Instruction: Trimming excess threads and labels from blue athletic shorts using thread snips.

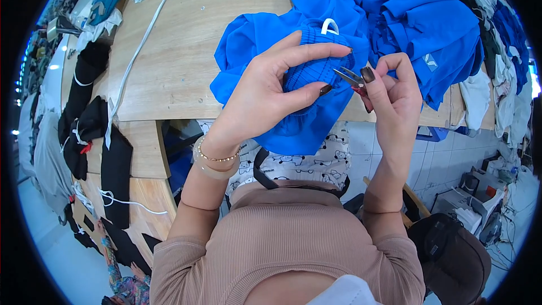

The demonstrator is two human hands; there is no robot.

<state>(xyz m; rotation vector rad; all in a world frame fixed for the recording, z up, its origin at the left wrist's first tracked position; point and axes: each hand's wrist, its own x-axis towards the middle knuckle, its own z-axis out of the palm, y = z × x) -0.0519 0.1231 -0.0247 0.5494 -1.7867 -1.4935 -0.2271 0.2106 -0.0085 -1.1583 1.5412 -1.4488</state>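
Observation:
A bright blue garment (248,39) lies bunched at the table's front edge, part of it hanging down toward my lap. Its gathered elastic waistband (316,59) is in my left hand (262,87), with thumb and forefinger curved round it. From the band's far side a small white drawcord loop (329,23) sticks up. My right hand (398,90) is closed on thread snips (347,76) with red handles. Their slim metal blades are slightly parted and point at the waistband, close to my left fingertips. Whether a blade touches the cloth I cannot tell.
More blue garments (412,5) are heaped at the far right. A long white cord (148,36) crosses the wooden table (192,34) on the left. Black cloth pieces (116,164) lie along the left side. Another person's patterned sleeve (127,285) shows at lower left.

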